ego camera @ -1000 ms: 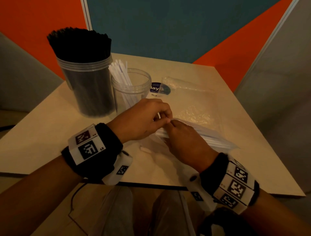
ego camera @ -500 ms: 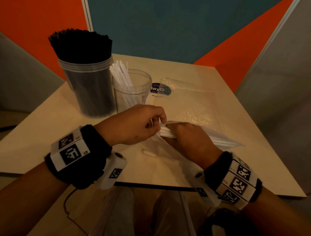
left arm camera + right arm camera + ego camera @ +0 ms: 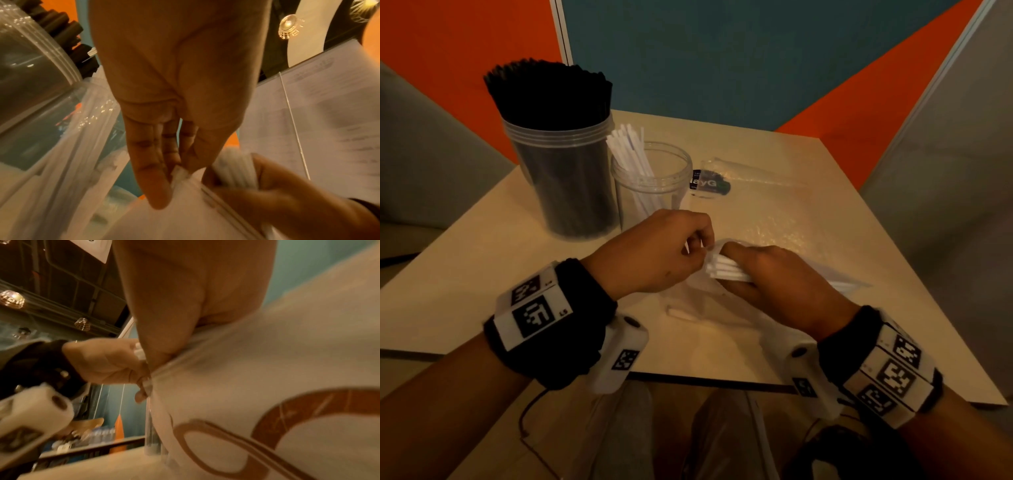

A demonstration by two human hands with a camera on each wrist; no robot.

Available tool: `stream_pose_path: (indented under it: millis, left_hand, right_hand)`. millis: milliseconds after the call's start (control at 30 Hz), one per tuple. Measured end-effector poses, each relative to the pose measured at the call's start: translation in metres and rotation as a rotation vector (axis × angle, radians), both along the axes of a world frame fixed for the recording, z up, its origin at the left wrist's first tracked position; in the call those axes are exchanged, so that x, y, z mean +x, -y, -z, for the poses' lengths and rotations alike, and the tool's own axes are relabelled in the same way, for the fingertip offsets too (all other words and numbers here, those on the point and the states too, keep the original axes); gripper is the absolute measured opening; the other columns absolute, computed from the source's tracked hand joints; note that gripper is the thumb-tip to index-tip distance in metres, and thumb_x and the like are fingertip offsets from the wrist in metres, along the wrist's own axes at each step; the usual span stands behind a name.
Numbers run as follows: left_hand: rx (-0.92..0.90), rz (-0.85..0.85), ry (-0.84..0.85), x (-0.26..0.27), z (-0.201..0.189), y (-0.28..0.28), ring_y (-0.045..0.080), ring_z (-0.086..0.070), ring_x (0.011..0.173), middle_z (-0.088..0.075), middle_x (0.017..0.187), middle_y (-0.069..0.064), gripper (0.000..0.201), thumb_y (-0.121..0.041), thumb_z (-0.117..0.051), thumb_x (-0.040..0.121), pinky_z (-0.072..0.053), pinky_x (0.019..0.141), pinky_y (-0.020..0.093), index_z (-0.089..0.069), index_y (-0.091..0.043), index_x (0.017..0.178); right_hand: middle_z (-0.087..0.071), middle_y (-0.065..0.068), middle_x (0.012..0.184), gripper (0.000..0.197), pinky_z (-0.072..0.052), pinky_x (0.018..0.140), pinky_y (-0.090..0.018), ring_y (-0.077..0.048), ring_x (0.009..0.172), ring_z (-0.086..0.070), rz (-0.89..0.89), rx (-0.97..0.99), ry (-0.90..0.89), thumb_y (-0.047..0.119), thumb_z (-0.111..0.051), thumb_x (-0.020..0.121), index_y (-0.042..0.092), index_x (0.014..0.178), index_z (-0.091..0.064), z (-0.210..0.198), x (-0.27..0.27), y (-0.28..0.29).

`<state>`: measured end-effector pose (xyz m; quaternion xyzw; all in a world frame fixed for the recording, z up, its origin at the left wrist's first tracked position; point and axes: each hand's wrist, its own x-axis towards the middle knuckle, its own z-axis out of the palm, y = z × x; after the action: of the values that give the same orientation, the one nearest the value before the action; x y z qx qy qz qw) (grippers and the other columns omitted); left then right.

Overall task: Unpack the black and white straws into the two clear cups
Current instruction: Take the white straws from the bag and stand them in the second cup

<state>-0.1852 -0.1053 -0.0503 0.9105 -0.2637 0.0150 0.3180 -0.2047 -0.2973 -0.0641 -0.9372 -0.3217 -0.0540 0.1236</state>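
Right hand (image 3: 774, 274) grips the bundle of white straws (image 3: 726, 269) in its clear bag (image 3: 698, 291) on the table (image 3: 448, 274); left hand (image 3: 654, 253) pinches the bag's mouth. Cups (image 3: 654, 185) stand behind.

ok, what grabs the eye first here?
The tall clear cup packed with black straws, rear left on the table. Then both hands mid-table: left hand pinching the plastic packet's edge, right hand gripping the white straws inside it.
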Motion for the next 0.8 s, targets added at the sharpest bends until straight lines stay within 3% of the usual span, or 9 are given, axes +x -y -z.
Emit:
stream_pose_path:
  millis: [33,100,167,233,367,467,567,667,800]
  left_hand:
    - [0.000,0.002,0.001,0.001,0.001,-0.001,-0.007,-0.055,0.064,-0.060,0.085,-0.003,0.011,-0.012,-0.058,0.088,-0.042,0.056,0.011,-0.063,-0.016,0.098]
    - [0.028,-0.008,0.012,0.002,0.003,-0.001,-0.002,-0.054,0.065,-0.058,0.086,-0.004,0.011,-0.013,-0.058,0.089,-0.040,0.056,0.012,-0.063,-0.016,0.098]
    - [0.076,-0.014,0.029,0.001,0.007,0.000,0.002,-0.052,0.069,-0.056,0.088,-0.006,0.014,-0.016,-0.059,0.090,-0.039,0.059,0.009,-0.064,-0.016,0.103]
    - [0.122,0.000,0.041,0.001,0.010,0.002,0.003,-0.051,0.074,-0.057,0.091,-0.006,0.017,-0.019,-0.058,0.090,-0.039,0.062,0.012,-0.064,-0.017,0.106]
    - [0.224,0.013,0.052,0.000,0.012,0.001,0.005,-0.049,0.077,-0.051,0.090,-0.010,0.018,-0.022,-0.056,0.091,-0.040,0.070,0.020,-0.062,-0.019,0.108]
    - [0.300,0.047,0.007,-0.002,0.012,-0.003,0.008,-0.050,0.085,-0.049,0.093,-0.011,0.019,-0.027,-0.056,0.092,-0.044,0.077,0.024,-0.060,-0.023,0.110]
    - [0.350,0.072,-0.032,-0.007,0.007,-0.008,0.006,-0.051,0.090,-0.052,0.100,-0.011,0.025,-0.042,-0.058,0.090,-0.048,0.082,0.026,-0.059,-0.028,0.111]
    - [0.215,0.030,0.064,-0.009,-0.004,-0.017,0.006,-0.052,0.086,-0.054,0.097,-0.008,0.022,-0.043,-0.059,0.088,-0.046,0.075,0.025,-0.063,-0.025,0.101]
    - [-0.077,-0.120,0.377,-0.001,-0.024,-0.038,0.007,-0.047,0.072,-0.053,0.085,-0.003,0.014,-0.029,-0.062,0.089,-0.034,0.063,0.018,-0.063,-0.017,0.085]
  right_hand:
    - [-0.063,0.002,0.082,0.020,-0.046,0.062,-0.031,-0.018,0.069,-0.061,-0.013,0.084,-0.016,0.038,-0.052,0.093,0.018,0.099,-0.053,-0.004,-0.001,0.001]
    - [-0.055,0.011,0.068,0.017,-0.039,0.056,-0.016,-0.001,0.057,-0.051,0.010,0.294,-0.032,0.036,-0.057,0.092,0.020,0.090,-0.051,-0.016,-0.003,0.002]
    - [-0.054,0.013,0.066,0.011,-0.036,0.055,-0.010,0.003,0.056,-0.051,0.055,0.493,-0.049,0.031,-0.060,0.092,0.022,0.089,-0.054,-0.034,-0.005,0.001]
    - [-0.053,0.012,0.063,0.009,-0.039,0.053,-0.013,0.000,0.054,-0.050,0.079,0.662,-0.071,0.027,-0.061,0.091,0.021,0.086,-0.057,-0.055,-0.007,-0.003]
    - [-0.050,0.005,0.057,0.018,-0.045,0.049,-0.031,-0.014,0.049,-0.048,0.034,0.931,-0.088,0.021,-0.060,0.092,0.005,0.086,-0.056,-0.087,-0.006,-0.009]
    - [-0.046,0.005,0.056,0.016,-0.043,0.048,-0.029,-0.013,0.046,-0.045,-0.031,1.085,-0.062,0.018,-0.056,0.095,0.005,0.086,-0.052,-0.103,-0.001,-0.016]
    - [-0.041,0.006,0.054,0.013,-0.039,0.047,-0.026,-0.011,0.045,-0.040,-0.112,1.244,-0.059,0.015,-0.052,0.097,0.006,0.088,-0.047,-0.116,0.009,-0.029]
    - [-0.039,0.004,0.055,0.013,-0.037,0.048,-0.026,-0.011,0.044,-0.039,-0.167,1.348,0.007,0.011,-0.049,0.098,0.006,0.086,-0.045,-0.130,0.024,-0.045]
    - [-0.040,0.005,0.051,0.030,-0.036,0.049,-0.026,-0.012,0.042,-0.041,-0.223,1.486,0.163,-0.002,-0.043,0.092,0.013,0.066,-0.042,-0.148,0.045,-0.069]
